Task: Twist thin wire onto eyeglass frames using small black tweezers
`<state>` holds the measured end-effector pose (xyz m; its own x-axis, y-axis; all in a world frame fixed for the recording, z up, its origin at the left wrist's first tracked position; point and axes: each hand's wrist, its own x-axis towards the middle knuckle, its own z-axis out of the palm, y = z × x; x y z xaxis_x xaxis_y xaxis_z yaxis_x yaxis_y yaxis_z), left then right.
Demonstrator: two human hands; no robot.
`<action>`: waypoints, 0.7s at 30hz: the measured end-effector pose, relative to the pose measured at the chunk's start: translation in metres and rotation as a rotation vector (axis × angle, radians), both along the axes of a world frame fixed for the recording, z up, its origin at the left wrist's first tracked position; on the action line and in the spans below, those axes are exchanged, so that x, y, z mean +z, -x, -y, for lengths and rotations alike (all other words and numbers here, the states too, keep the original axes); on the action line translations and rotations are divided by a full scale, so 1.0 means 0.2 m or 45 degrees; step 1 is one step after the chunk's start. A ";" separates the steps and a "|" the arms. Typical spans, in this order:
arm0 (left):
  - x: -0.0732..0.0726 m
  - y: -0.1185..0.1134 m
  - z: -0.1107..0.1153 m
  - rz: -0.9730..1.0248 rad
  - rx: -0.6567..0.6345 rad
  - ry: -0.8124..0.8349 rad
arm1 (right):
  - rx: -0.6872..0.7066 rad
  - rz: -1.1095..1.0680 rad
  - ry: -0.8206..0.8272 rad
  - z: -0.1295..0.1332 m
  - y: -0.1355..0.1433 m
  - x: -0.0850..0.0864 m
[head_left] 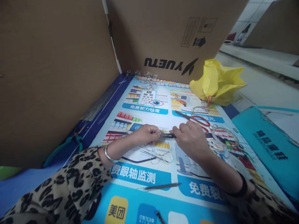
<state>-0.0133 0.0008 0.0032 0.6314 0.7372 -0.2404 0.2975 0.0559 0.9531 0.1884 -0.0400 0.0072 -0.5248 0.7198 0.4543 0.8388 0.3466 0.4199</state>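
My left hand (146,133) is closed in a pinch over the middle of the poster-covered table, with thin wire (161,149) at and below its fingertips. Opposite it, my right hand (192,138) is wrapped round a slim dark metal tool (167,135), its tip pointing left to the left fingers. Whether the tool is pliers or tweezers I cannot tell, as the right hand covers most of it. Red-handled scissors (201,119) lie just beyond the right hand. Closer to me is a bundle of thin dark strips (161,186).
Cardboard panels (149,34) wall the far and left sides. A yellow crumpled wrapping (216,82) stands at the back right. A ring of clear coil (225,137) and a turquoise box (268,146) lie right. Teal-handled pliers (67,144) rest left; wire pieces (149,81) sit far back.
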 end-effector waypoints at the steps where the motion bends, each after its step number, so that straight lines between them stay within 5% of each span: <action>1: 0.00 0.00 0.00 0.002 -0.001 0.015 | -0.002 0.002 -0.002 0.00 0.00 0.00; 21: 0.00 0.01 0.00 -0.072 -0.050 -0.024 | -0.090 0.008 0.268 0.00 0.01 -0.03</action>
<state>-0.0149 0.0017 0.0035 0.6456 0.7170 -0.2629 0.3522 0.0258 0.9356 0.1859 -0.0407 0.0018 -0.4718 0.8337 0.2869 0.8618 0.3673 0.3498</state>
